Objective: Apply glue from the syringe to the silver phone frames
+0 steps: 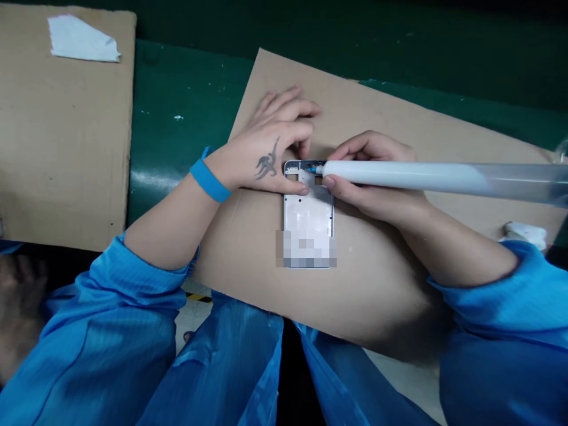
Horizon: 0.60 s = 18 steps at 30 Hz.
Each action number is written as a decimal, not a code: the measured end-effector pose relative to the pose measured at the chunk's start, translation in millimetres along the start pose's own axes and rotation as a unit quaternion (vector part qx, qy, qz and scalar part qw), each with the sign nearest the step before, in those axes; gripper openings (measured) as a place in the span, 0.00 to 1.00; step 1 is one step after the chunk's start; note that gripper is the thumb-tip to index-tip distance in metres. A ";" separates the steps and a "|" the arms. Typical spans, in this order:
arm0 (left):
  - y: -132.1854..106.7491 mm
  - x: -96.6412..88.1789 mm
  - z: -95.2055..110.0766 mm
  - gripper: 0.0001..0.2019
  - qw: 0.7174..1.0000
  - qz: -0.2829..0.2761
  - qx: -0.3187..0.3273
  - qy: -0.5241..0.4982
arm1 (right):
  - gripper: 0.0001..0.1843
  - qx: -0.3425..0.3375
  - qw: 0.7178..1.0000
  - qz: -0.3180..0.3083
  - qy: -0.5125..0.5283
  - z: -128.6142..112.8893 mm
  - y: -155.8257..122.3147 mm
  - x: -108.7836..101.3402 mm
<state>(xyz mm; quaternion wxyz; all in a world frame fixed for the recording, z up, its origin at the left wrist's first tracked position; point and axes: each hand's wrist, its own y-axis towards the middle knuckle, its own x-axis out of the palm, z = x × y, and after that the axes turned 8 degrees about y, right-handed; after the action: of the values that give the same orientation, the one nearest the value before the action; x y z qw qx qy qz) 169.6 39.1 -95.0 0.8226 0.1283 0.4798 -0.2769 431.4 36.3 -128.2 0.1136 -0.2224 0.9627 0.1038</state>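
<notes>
A phone middle frame (pixel 306 213), pale inside with a dark strip along its top, lies on brown cardboard (pixel 248 242); its lower end is pixelated. My left hand (pixel 279 139) grips the frame's upper left corner, thumb on its inner face and index finger bent by the top edge. Its other fingers stretch out over the cardboard. A blue wristband (pixel 210 180) circles that wrist. Between the thumb and fingers of my right hand (pixel 375 186) is a large dispensing syringe (pixel 403 175) with white contents, held nearly level. Its blue tip (pixel 312 170) is at the frame's upper part.
The cardboard lies on a green tabletop (pixel 177 94). Another cardboard sheet (pixel 66 148) with a torn white piece (pixel 82 38) is at the left. A small white item (pixel 526 234) sits near my right forearm. Part of another person's blurred hand (pixel 22 302) shows at the left edge.
</notes>
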 end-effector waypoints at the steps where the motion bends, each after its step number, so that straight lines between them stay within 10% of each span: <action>1: -0.3 -0.1 0.2 0.19 1.000 -0.001 0.000 0.001 | 0.20 0.000 1.000 0.002 0.001 0.2 0.1 -0.2; 18: -0.3 1.8 -1.1 0.19 1.000 0.005 -0.001 0.004 | 0.18 -0.005 1.000 0.018 -0.004 -0.5 -0.6 -1.1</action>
<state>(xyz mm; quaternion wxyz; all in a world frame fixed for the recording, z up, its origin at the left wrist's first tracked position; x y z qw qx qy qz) 169.3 38.9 -97.2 0.8221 0.1307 0.4830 -0.2716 432.5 36.2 -127.6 0.1148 -0.2051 0.9656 0.1113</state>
